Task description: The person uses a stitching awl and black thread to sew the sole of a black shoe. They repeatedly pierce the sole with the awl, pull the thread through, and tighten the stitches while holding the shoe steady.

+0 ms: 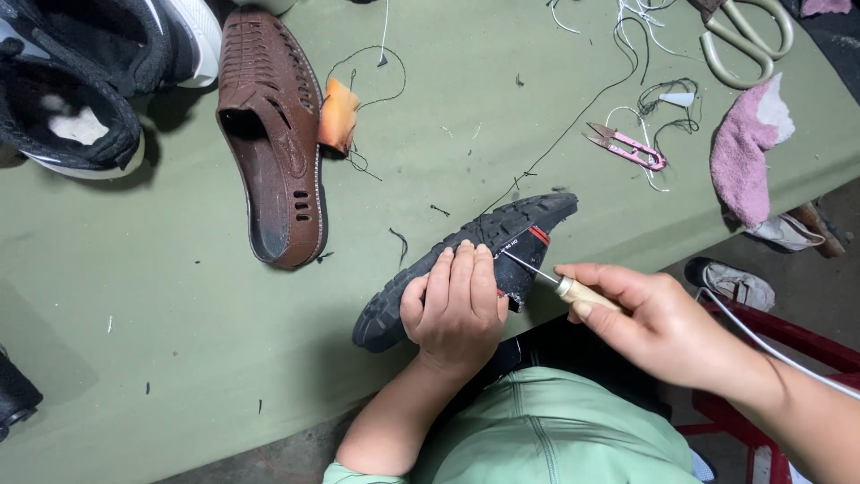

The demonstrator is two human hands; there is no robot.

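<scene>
A black shoe (502, 235) lies sole-up at the near edge of the green table (179, 296). My left hand (455, 305) wraps over its middle and holds it down. My right hand (658, 323) grips a wooden-handled awl (582, 292), whose thin metal needle (528, 267) points into the side of the shoe by a red patch. A black thread (573, 125) runs from the shoe toward the back of the table.
A brown perforated sandal (273, 134) with an orange scrap (338, 115) lies to the left. Black sneakers (81, 81) sit at the far left. Pink thread snips (627, 146), large scissors (743, 40) and a pink cloth (745, 152) lie at the right. A red stool frame (761, 336) stands below.
</scene>
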